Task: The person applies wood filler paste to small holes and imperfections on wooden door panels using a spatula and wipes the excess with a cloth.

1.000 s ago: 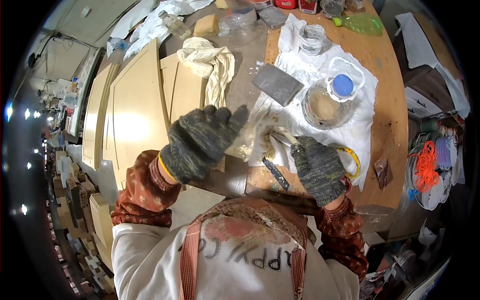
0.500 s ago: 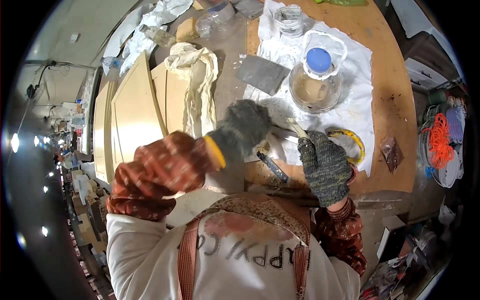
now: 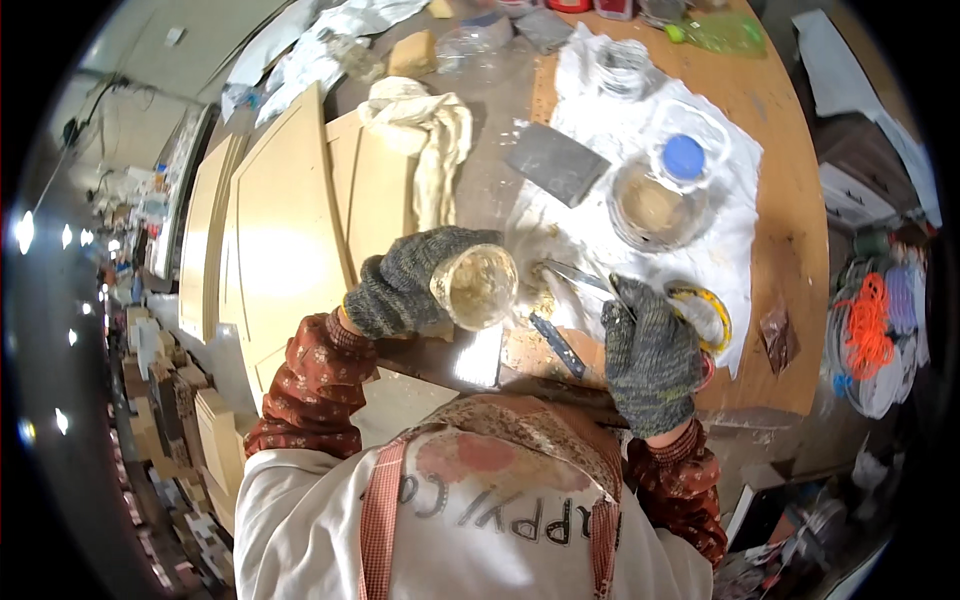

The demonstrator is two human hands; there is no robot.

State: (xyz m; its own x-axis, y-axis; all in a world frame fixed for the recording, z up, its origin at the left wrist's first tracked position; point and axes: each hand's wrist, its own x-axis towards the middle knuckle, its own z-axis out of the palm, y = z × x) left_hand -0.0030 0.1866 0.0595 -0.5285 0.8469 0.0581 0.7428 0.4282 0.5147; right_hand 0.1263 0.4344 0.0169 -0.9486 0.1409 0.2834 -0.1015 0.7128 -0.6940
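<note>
My left hand (image 3: 408, 280), in a grey knitted glove, is closed around a cloudy clear cup (image 3: 478, 288), its open mouth facing up with residue inside. My right hand (image 3: 652, 345), gloved alike, is closed beside a yellow-and-black curved band (image 3: 708, 312). A narrow pale edge shows between its fingers; what they hold is mostly hidden. At its fingertips lies a slim metal blade (image 3: 575, 277), and I cannot tell whether the hand grips it. Between the hands, a dark speckled strip-shaped tool (image 3: 556, 345) lies near the table's front edge.
A large clear jar with a blue cap (image 3: 683, 157) stands on white cloth (image 3: 735, 180), next to a grey flat sheet (image 3: 556, 163). Pale panels (image 3: 285, 230) lean at left under a cream cloth (image 3: 420, 125). A brown packet (image 3: 776, 335) lies at right.
My left hand has come back toward me and left, now showing a clear cup in its grip. The pale-tipped stick in my right hand no longer sticks out. The view has shifted.
</note>
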